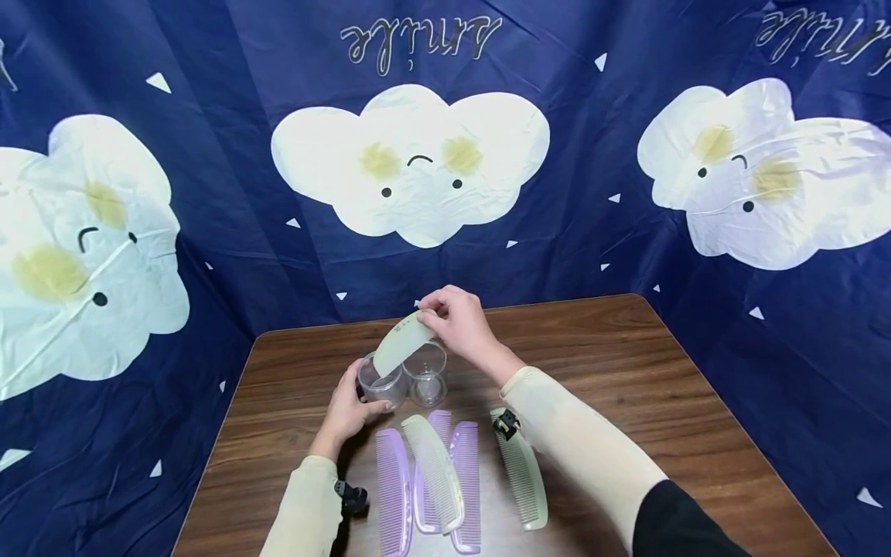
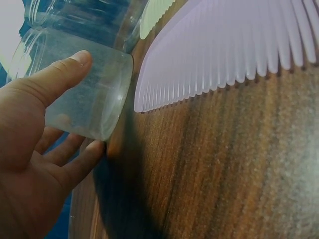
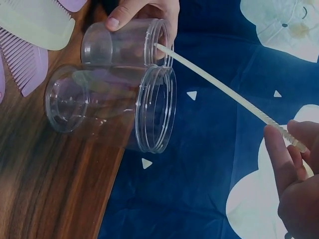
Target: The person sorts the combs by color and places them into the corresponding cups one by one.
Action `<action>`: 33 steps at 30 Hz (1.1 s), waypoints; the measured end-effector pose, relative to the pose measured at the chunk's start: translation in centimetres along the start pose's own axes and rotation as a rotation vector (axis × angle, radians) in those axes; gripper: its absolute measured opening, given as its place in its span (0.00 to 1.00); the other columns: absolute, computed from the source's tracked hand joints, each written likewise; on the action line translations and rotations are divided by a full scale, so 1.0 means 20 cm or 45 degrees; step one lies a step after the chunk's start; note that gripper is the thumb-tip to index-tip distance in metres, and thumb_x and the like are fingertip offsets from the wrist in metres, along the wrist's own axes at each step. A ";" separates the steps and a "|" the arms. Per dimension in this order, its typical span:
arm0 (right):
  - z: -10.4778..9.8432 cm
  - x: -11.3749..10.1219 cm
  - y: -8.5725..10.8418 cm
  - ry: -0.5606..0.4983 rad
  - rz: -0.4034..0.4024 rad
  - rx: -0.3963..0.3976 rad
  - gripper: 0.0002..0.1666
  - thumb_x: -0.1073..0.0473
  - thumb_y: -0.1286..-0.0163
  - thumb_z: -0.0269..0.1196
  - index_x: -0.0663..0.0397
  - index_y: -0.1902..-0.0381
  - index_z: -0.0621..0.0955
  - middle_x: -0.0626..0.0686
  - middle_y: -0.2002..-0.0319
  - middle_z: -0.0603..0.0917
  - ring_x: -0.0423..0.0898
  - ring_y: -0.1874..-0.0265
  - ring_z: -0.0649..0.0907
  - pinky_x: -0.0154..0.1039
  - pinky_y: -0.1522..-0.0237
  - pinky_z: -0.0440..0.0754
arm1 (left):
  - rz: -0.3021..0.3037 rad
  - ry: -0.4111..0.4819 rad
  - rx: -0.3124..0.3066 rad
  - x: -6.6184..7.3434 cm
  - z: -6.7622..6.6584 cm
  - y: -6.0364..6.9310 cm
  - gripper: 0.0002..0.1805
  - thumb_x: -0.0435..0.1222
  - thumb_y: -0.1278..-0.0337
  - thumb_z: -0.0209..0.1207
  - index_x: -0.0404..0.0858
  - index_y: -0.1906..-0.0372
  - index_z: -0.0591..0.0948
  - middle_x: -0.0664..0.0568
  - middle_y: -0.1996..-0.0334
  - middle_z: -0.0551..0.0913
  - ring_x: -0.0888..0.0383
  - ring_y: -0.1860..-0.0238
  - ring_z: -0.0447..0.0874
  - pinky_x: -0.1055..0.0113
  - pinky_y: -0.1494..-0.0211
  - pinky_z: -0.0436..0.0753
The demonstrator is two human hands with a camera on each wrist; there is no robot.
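My right hand (image 1: 455,323) pinches one end of a pale green comb (image 1: 402,342) between thumb and fingers. The comb slants down to the left, its lower tip at the mouth of a clear jar (image 3: 119,44). Around that jar's side my left hand (image 1: 350,404) keeps its grip, thumb on one side and fingers on the other, as the left wrist view shows. A second clear jar (image 3: 107,102) stands upright right beside the first, touched by neither hand. How far the comb's tip reaches into the jar is hard to tell.
Nearer the body lie three purple combs (image 1: 394,495) with a pale green comb (image 1: 435,473) across them. Another pale green comb (image 1: 524,476) lies to the right, under the right forearm. The wooden table (image 1: 647,402) ends at a blue cloth (image 1: 585,263) behind.
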State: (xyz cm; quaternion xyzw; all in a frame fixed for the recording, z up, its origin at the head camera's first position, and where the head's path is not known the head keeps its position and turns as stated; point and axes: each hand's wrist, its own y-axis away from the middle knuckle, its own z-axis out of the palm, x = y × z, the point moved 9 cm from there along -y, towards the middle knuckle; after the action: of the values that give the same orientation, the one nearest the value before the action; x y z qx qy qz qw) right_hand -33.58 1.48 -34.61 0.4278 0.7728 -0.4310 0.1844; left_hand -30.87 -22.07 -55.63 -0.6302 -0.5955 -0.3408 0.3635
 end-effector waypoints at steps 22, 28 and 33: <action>0.26 0.04 -0.04 0.141 0.101 -0.184 0.08 0.58 0.34 0.72 0.53 0.58 0.90 0.49 0.64 0.85 0.43 0.65 0.83 0.33 0.60 0.83 | 0.023 0.008 0.000 0.01 0.00 0.00 0.54 0.31 0.59 0.80 0.39 0.25 0.63 0.37 0.31 0.69 0.39 0.32 0.73 0.45 0.38 0.84; 0.33 0.03 -0.04 0.204 0.063 -0.223 0.06 0.58 0.35 0.72 0.52 0.60 0.89 0.48 0.65 0.84 0.43 0.65 0.82 0.33 0.59 0.81 | 0.034 0.028 0.007 0.01 0.00 0.00 0.54 0.30 0.60 0.81 0.38 0.25 0.63 0.37 0.32 0.69 0.39 0.32 0.73 0.45 0.39 0.84; 0.36 0.03 -0.04 0.239 0.052 -0.229 0.06 0.59 0.35 0.72 0.53 0.61 0.89 0.49 0.67 0.84 0.45 0.65 0.82 0.36 0.58 0.82 | 0.033 0.032 0.013 0.01 0.00 0.01 0.54 0.30 0.60 0.81 0.39 0.25 0.63 0.37 0.32 0.69 0.39 0.32 0.73 0.45 0.38 0.84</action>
State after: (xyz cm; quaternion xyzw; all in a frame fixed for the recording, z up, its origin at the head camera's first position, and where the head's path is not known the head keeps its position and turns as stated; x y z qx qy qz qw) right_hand -35.24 -4.46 -38.61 0.4636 0.8133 -0.3142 0.1575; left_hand -30.73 -21.98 -55.47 -0.6317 -0.5844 -0.3407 0.3787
